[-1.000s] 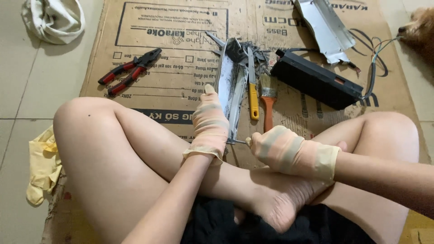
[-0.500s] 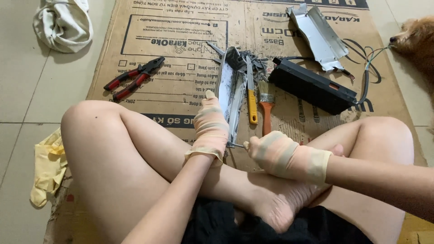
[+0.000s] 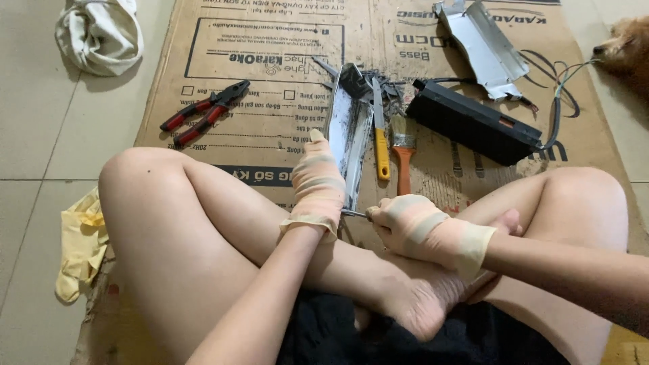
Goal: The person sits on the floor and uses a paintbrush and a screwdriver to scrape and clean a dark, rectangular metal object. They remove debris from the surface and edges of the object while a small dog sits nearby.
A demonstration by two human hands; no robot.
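Moved: the view is being tipped a little, so the cardboard (image 3: 270,101) and everything on it are now being seen slightly lower and more to the right than half a second ago; both hands are being kept at the same spot on the metal piece (image 3: 351,135).
Left hand (image 3: 318,186): a thin pale glove is being worn. The hand is being laid flat along the left side of the metal piece, fingers stretched out and together, touching it.
Right hand (image 3: 412,223): a pale glove is being worn here too. The fingers are being curled shut around a thin tool (image 3: 355,213), and its tip is being pushed against the near end of the metal piece. What kind of tool it is cannot be told.
Metal piece: a long grey strip is being held on the cardboard, just in front of the crossed legs, between the two hands.
Beside it: a yellow-handled tool (image 3: 380,138) and a brush (image 3: 403,152) with an orange handle are being left just to its right.
Further right: a black box (image 3: 473,122) with wires and a bent metal cover (image 3: 483,44) are being left.
Left side: red pliers (image 3: 203,115) are being left on the cardboard, well apart from the hands.
Floor: a white cloth (image 3: 98,34) and a yellow glove (image 3: 81,243) are being left off the cardboard.
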